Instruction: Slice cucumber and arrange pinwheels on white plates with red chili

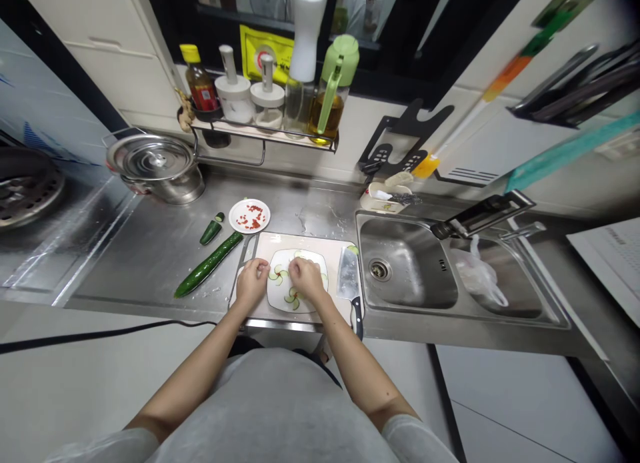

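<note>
A squarish white plate (303, 305) lies on the cutting board (280, 241), with thin cucumber slices (293, 299) set on it in curved clusters that have small red bits among them. My left hand (251, 283) is at the plate's left edge, thumb and fingers closed in a pinch. Over the plate's right half, my right hand (307, 278) is curled closed, fingertips near the slices. Whatever either pinch holds is too small or hidden to make out. To the right on the board rests a kitchen knife (349, 274) with a black handle.
Left of the board lie a long cucumber (209, 266), a cut cucumber piece (211, 232) and a small round plate (235, 216) of red bits. A lidded steel pot (175, 179) stands farther left. The double sink (407, 296) is at right; a condiment rack (260, 135) hangs above.
</note>
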Motion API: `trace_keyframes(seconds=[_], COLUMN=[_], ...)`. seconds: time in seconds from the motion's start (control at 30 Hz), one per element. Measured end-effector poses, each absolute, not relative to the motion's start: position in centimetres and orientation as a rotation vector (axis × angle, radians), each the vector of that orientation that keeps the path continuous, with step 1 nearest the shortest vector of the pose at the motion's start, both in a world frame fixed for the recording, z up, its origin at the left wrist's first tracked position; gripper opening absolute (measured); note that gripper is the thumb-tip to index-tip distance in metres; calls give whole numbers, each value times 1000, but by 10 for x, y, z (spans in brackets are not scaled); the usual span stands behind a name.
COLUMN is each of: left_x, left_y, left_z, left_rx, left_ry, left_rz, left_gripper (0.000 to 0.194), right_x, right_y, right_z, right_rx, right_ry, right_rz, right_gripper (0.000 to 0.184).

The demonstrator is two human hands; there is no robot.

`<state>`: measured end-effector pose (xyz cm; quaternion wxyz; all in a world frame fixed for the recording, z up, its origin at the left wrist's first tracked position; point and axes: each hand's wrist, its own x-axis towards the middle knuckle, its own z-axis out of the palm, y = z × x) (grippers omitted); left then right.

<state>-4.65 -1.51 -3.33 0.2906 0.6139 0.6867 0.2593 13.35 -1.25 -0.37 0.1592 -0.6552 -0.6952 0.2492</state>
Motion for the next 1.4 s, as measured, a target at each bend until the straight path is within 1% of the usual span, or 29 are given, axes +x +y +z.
trace_keyframes(seconds=[0.17, 0.3, 0.43, 0.57, 0.67, 0.73, 0.9, 1.0, 1.07, 1.23, 1.4], left_x=[-58, -67, -71, -67, -62, -60, -56, -55, -55, -56, -62], left_y=[-21, -31, -42, -47, -46, -45, -41, -40, -40, -49, -67], left_z=[-32, -38, -46, -49, -48, -48, -44, -41, -39, -29, 10], left_rx=[1499, 1425, 1402, 1362, 1346, 1344, 1309, 1266, 1220, 1089, 974], left_ry=[1865, 1831, 1725, 1624, 1580, 1567, 1552, 1544, 1521, 1395, 1297], left_rz=[786, 787, 684, 585, 517, 494, 526, 554, 583, 726, 794], left_gripper=[25, 32, 41, 48, 47, 45, 37, 31, 29, 32, 42], right_x=[179, 217, 234, 225, 214, 209, 203, 203, 203, 206, 206], right_y=[-25, -48, -71, -84, -86, -85, -81, -80, -81, -89, -108], right_z=[9, 13, 5, -9, -17, -19, -21, -22, -23, -14, 18], right_rx=[-1851, -1995, -2151, -2201, -2206, -2229, -2279, -2251, -2198, -1987, -1737], right_ry=[-1615, -1389, -1405, -1437, -1419, -1385, -1302, -1295, -1299, -1229, -1063], right_rz=[652, 621, 762, 969, 1093, 1115, 1053, 1028, 1028, 1105, 1260], right_gripper=[18, 25, 32, 39, 37, 34, 22, 12, 8, 9, 19])
